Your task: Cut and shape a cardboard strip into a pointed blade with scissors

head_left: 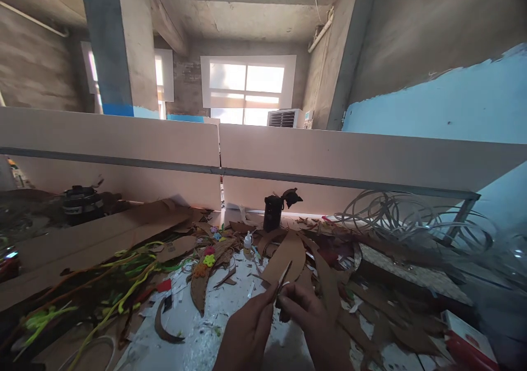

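Left hand (247,327) and right hand (315,319) meet at a pointed tool (285,273), presumably for fine control, near cardboard (284,253). Cannot tell which grips it.

Operator's body: two hands, both ungloved. Left hand (249,327): broad back, narrow tapering fingers, bare wrist. Right hand (315,319): rounded knuckles, slim thumb, bare wrist. Both wrists: uncovered as far as the lower border of the view. Surface detail: dim in shadow; nails and skin markings not legible.
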The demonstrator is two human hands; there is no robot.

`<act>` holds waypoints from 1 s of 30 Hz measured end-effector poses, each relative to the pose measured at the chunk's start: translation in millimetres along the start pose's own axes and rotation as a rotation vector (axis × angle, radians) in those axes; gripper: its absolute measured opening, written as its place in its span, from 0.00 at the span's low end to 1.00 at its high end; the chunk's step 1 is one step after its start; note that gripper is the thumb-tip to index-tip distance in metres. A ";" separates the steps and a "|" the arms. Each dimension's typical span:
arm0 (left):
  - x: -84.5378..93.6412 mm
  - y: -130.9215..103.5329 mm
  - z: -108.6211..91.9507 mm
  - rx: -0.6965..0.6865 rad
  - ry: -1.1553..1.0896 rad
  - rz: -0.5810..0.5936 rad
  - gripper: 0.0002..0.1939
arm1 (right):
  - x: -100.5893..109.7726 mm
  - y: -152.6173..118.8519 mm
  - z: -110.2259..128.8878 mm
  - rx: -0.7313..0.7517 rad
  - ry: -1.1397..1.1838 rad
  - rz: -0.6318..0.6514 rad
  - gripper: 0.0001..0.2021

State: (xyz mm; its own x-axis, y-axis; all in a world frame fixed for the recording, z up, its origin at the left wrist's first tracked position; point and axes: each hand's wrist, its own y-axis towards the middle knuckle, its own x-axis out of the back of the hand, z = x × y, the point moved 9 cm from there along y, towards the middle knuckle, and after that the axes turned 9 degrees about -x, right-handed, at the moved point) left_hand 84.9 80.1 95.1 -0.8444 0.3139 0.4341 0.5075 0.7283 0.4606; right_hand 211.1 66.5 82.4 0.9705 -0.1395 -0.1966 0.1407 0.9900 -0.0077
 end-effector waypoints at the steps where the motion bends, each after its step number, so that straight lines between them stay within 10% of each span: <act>1: 0.0 0.3 -0.6 0.000 0.000 -0.003 0.20 | 0.0 0.0 0.7 0.001 0.006 0.005 0.20; 30: 0.2 1.8 -4.7 -0.083 0.109 0.000 0.21 | 3.3 5.0 -5.4 0.016 0.051 0.007 0.17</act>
State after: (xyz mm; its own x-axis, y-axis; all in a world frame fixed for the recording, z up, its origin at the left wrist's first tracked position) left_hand 86.4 78.6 99.7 -0.8230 0.2428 0.5136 0.5238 0.6741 0.5207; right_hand 214.0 71.2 76.4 0.9603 -0.1309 -0.2462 0.1375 0.9905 0.0094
